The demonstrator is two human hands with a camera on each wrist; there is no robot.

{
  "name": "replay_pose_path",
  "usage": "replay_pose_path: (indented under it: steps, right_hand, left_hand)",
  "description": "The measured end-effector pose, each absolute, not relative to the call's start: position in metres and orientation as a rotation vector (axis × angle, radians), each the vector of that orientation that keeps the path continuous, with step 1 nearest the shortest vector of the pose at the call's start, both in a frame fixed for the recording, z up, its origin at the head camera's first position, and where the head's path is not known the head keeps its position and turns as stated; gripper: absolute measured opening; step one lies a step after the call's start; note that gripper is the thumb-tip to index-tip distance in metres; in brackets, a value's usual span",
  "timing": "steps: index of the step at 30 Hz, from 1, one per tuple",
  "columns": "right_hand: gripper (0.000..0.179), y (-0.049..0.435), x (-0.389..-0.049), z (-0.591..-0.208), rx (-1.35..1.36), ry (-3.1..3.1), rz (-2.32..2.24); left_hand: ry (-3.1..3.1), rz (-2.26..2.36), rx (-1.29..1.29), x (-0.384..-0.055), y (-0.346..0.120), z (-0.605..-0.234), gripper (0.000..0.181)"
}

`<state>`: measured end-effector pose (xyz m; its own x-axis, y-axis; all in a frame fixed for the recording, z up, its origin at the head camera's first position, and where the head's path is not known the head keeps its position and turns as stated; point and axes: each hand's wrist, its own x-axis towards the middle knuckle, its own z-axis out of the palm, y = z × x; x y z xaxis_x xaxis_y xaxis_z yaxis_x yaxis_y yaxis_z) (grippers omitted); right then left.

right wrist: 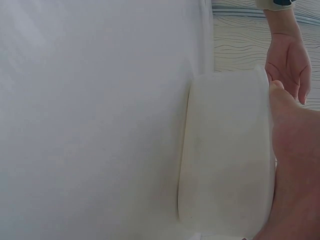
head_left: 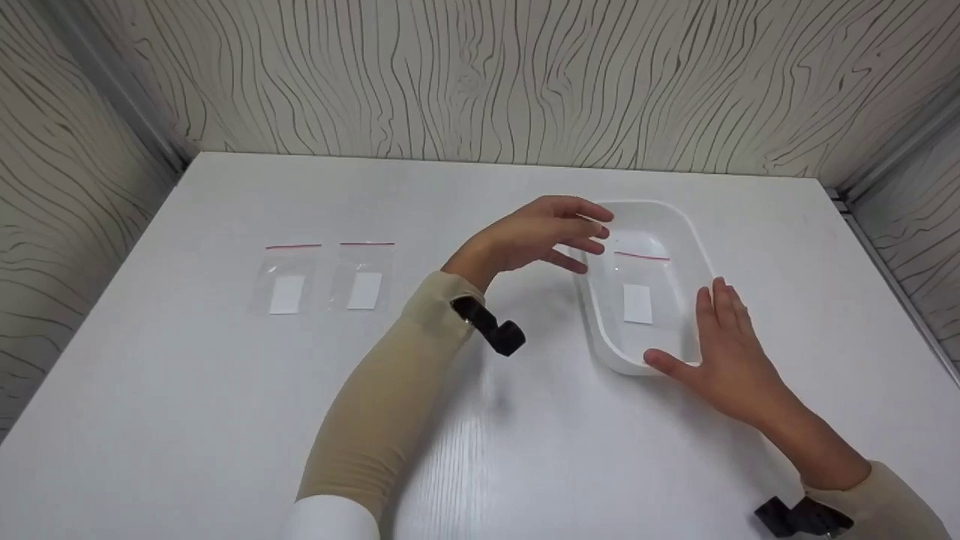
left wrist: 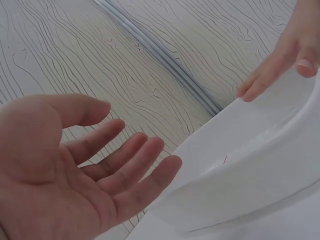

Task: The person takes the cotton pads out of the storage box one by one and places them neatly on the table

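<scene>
A white plastic container (head_left: 686, 247) sits on the right half of the table. Inside it lies a clear zip bag (head_left: 637, 303) with a red strip along its top and a white label. My left hand (head_left: 544, 234) hovers by the container's far left rim, fingers spread and slightly bent; in the left wrist view its palm (left wrist: 60, 175) holds nothing. At the near right corner, my right hand (head_left: 724, 360) rests against the container, thumb on the near rim and straight fingers along the right side. The right wrist view shows the container's outer wall (right wrist: 227, 150) beside that thumb.
Two more clear zip bags with red strips and white labels, one (head_left: 287, 292) left of the other (head_left: 365, 290), lie flat on the left of the white table (head_left: 187, 390). Wood-grain patterned panels (head_left: 465, 82) stand behind the table and at both sides.
</scene>
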<state>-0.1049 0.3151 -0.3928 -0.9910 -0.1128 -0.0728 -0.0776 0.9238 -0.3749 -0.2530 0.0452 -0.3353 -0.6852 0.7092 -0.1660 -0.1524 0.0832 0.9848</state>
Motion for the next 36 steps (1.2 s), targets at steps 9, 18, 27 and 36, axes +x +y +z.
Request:
replay_pose_path:
  steps: [9,18,27,36]
  right_hand:
    - [0.121,0.318,-0.103,-0.392,-0.145,2.978,-0.592]
    - [0.122,0.317,-0.103,-0.392,-0.141,2.973,-0.587]
    - [0.122,0.316,-0.103,-0.392,-0.158,2.985,-0.589]
    - [0.121,0.315,-0.1,-0.39,-0.162,2.974,-0.616]
  left_hand:
    - [1.739,1.633,0.427,-0.256,0.07,-0.327,0.031]
    - [1.788,1.597,0.346,-0.254,0.09,-0.325,0.027]
    - [1.844,1.562,0.256,-0.256,0.108,-0.318,0.025]
    - [1.9,1.477,0.14,-0.256,0.126,-0.312,0.025]
